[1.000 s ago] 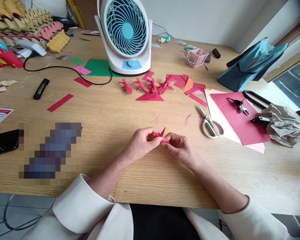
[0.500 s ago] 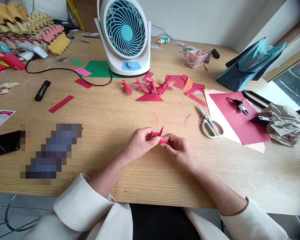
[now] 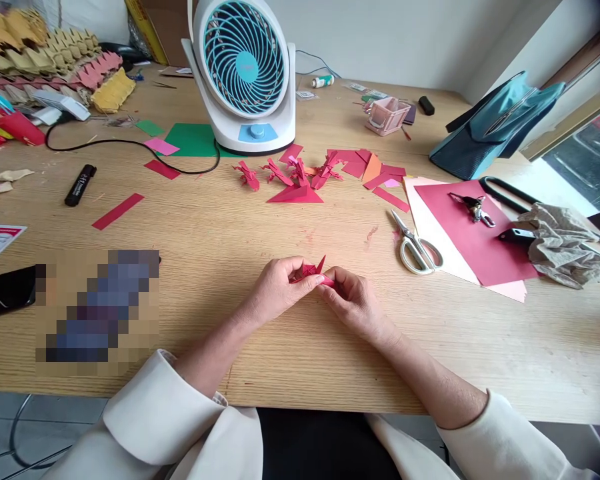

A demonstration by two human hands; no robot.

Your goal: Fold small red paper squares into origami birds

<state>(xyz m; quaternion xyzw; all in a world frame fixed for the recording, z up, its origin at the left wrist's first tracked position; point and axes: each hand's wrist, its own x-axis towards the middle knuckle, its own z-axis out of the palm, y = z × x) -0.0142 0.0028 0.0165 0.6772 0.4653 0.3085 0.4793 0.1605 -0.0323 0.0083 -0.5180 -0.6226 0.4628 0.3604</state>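
Observation:
Between my two hands is a small red folded paper piece (image 3: 310, 270), with one thin point sticking up. My left hand (image 3: 283, 283) pinches its left part, thumb laid over the front. The fingers of my right hand (image 3: 353, 297) are closed on its right end, hiding part of the folds. Both hands are just above the wooden table (image 3: 300, 360) near its front edge. Further back stand several red folded paper figures (image 3: 283, 172), and a larger red folded paper piece (image 3: 297, 194) lies in front of them.
A white fan (image 3: 247, 73) stands at the back. Scissors (image 3: 417, 247) lie right of my hands, beside red paper sheets (image 3: 473, 247). Red paper scraps (image 3: 370, 167) are behind. At left lie a black marker (image 3: 81, 185), a red strip (image 3: 118, 211) and a black phone (image 3: 7, 292).
My right fingers have pressed slightly closer round the right end of the paper, so less of it shows. The whole view has shifted a little; the table things stay put.

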